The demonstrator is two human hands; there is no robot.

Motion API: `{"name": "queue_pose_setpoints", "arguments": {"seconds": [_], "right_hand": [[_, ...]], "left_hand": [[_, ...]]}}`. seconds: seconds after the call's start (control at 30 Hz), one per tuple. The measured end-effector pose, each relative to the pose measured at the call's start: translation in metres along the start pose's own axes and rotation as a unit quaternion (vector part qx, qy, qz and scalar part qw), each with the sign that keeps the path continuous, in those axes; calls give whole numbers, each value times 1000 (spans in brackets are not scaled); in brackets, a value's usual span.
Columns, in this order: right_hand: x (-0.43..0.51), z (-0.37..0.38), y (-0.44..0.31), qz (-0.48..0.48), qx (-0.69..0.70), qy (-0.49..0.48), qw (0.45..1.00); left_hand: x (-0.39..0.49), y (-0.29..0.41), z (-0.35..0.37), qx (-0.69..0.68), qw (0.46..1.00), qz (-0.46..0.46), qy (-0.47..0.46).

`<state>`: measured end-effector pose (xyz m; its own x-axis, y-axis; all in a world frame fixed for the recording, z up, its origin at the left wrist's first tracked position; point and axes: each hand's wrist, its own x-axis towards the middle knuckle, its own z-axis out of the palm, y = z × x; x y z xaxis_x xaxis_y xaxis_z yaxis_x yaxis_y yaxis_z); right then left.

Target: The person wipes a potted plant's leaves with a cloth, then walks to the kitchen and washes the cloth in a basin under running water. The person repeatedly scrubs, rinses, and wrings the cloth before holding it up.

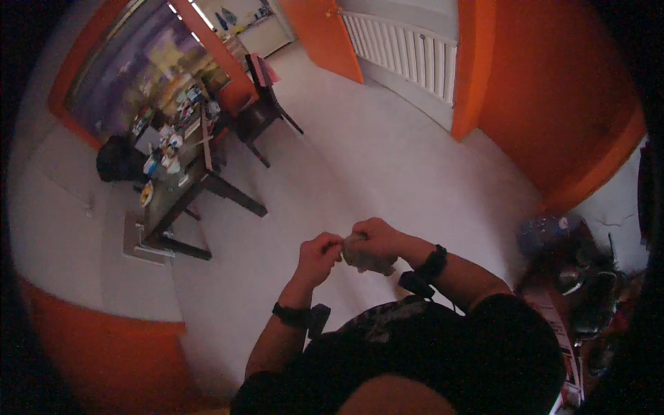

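My right hand [381, 239] is closed around a small, crumpled grey-green bundle [358, 257], which looks like cloth. Its folds hang below the fingers, and part of it is hidden by the hand. At the bundle's left edge, my left hand [317, 259] has thumb and fingertips pinched together on it. Both hands are in front of my torso, above the pale floor [332, 171]. Each wrist wears a black strap with a small dark box.
A dark table [179, 199] crowded with assorted items stands at the left. Beyond it is a dark chair [259, 111] with a pink cloth [268, 72]. A white radiator [404, 52] hangs beside an orange door [324, 39]. Dark, cluttered objects [570, 280] stand close on my right.
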<state>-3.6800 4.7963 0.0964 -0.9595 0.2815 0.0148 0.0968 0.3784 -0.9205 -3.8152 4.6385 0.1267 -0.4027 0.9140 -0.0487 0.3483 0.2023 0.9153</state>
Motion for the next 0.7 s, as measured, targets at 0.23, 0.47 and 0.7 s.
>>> {"name": "queue_pose_setpoints", "arguments": {"seconds": [0.23, 0.47, 0.7], "right_hand": [[133, -55, 35, -46, -135, 56, 988], [291, -113, 52, 46, -71, -32, 996], [402, -189, 61, 30, -51, 63, 996]], "left_hand": [[137, -24, -32, -34, 998, -9, 52], [286, -61, -118, 5, 997, 71, -16], [450, -71, -170, -60, 986, 144, -53]]}}
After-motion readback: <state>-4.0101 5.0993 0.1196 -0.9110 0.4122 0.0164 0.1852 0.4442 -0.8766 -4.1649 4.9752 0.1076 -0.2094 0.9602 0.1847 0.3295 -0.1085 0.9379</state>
